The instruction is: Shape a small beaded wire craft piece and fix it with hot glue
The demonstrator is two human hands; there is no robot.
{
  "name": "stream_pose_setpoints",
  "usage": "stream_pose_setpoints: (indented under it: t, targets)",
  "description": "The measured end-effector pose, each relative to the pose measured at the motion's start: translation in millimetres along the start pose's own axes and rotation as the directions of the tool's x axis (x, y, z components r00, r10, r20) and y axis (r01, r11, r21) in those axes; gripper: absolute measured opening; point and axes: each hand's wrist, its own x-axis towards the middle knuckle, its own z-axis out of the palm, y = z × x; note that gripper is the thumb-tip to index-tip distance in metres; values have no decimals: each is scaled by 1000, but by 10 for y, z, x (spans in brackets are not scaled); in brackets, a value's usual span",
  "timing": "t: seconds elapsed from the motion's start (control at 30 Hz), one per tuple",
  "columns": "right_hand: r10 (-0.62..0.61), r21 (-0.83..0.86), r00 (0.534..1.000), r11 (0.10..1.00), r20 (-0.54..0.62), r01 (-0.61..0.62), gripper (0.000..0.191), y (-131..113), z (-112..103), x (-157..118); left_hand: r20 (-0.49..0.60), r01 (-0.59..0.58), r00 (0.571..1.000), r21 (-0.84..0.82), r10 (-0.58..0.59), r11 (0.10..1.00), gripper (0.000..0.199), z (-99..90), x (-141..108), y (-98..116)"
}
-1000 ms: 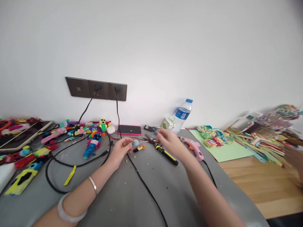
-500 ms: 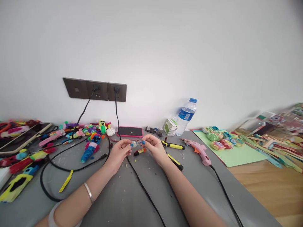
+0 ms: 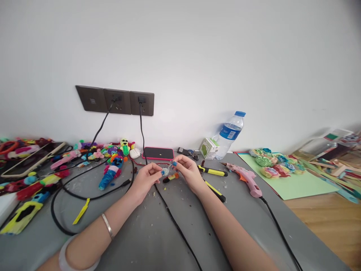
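My left hand (image 3: 146, 180) pinches a small clear, glittery piece (image 3: 166, 172) between thumb and forefinger. Close beside it on the right, my right hand (image 3: 188, 172) has its thumb and forefinger pressed together, and what they hold is too small to name. Both hands are raised a little over the grey table (image 3: 158, 241). Under the fingertips lies a small black, orange and yellow fuzzy figure (image 3: 170, 177). A thin red cord (image 3: 138, 163) runs behind the hands. Pliers with yellow and black handles (image 3: 213, 171) rest to the right of my right hand, partly covered by it.
A pink glue gun (image 3: 248, 181) with a black cable lies on the right. Behind are a phone (image 3: 158, 153), a small box (image 3: 208, 149) and a water bottle (image 3: 230, 135). Fuzzy figures (image 3: 109, 175) and a looped black cable (image 3: 97, 198) fill the left. Fabric flowers (image 3: 270, 163) lie on green paper (image 3: 299, 186).
The view has shifted slightly, so the table things appear further right. My right fingertips have risen a little from the clear piece; my left hand still pinches it.
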Motion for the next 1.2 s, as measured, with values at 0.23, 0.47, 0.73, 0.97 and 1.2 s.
stream_pose_setpoints:
  t: [0.23,0.47,0.73,0.97,1.2]
  targets:
    - [19,-11,1000,1000,8,-19,27,-14,-19,2,74,-26,997,56,22,998,18,-23,9,-5]
    - [79,22,996,997,48,-80,26,-4,-47,14,103,-47,994,77,39,996,15,-36,15,-22]
    - [143,28,983,989,116,-147,25,-25,-70,6,124,-60,991,93,48,994,15,-35,25,-23]
    - [164,27,977,985,139,-169,28,-40,-77,6,134,-74,989,110,59,991,13,-56,27,-44]
    - [83,60,990,994,118,-91,26,-59,-106,21,54,-60,997,62,57,996,16,-14,0,38]
